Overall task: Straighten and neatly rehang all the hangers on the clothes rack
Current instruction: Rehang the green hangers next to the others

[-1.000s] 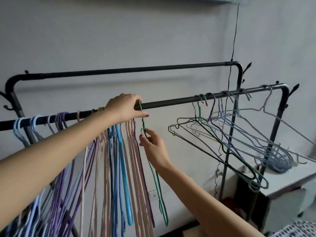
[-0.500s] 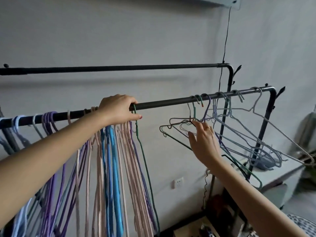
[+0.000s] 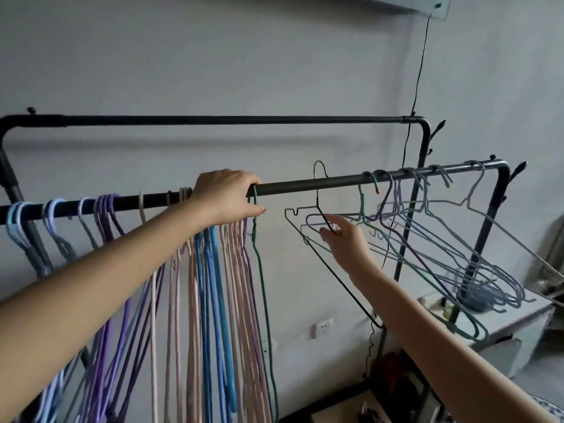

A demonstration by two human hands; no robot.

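Right hand point(image 3: 345, 239) pinching black hanger point(image 3: 317, 209), hook lifted above near rail point(image 3: 305, 186) right of tidy bunch point(image 3: 213, 285), left hand point(image 3: 225, 196) clamped on rail: risk of snagging tangled hangers point(image 3: 442, 239) at right, dragging them off.

— What sort of place is this?
— A room in a home: a black clothes rack point(image 3: 305, 188) crowded with hangers point(image 3: 210, 300) against a plain wall point(image 3: 244, 56), a wall socket point(image 3: 323, 328) below the right hand point(image 3: 348, 242).
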